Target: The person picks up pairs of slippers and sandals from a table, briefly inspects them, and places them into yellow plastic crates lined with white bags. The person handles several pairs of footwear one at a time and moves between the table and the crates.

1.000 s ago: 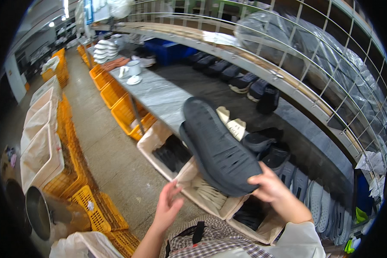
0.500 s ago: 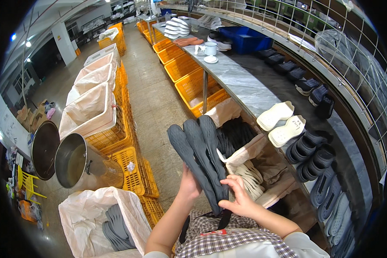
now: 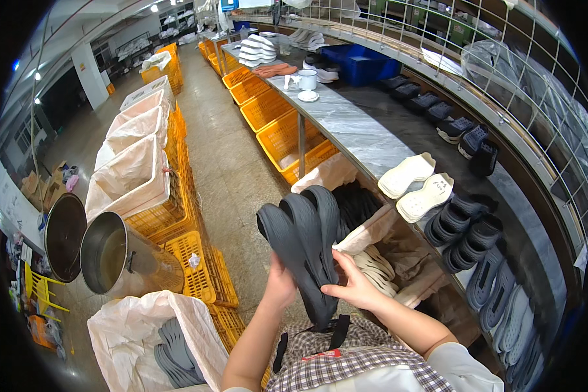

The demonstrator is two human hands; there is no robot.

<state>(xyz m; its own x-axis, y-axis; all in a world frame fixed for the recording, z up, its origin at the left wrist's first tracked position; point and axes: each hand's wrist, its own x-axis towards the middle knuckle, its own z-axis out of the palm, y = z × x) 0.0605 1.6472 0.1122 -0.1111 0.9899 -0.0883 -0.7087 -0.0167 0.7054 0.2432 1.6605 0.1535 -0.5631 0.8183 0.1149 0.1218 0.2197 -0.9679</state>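
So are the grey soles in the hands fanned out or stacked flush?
Fanned out: the grey soles spread into three offset tips above the left hand and right hand.

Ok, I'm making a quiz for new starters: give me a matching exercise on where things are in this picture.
Things:
1. grey soles
2. white soles
3. mug
4. steel drum

Places:
a. on the floor, lower left
b. lying on the grey table
c. fanned in both hands
d. far along the table, by a lid

Pairs: 1-c, 2-b, 3-d, 4-a
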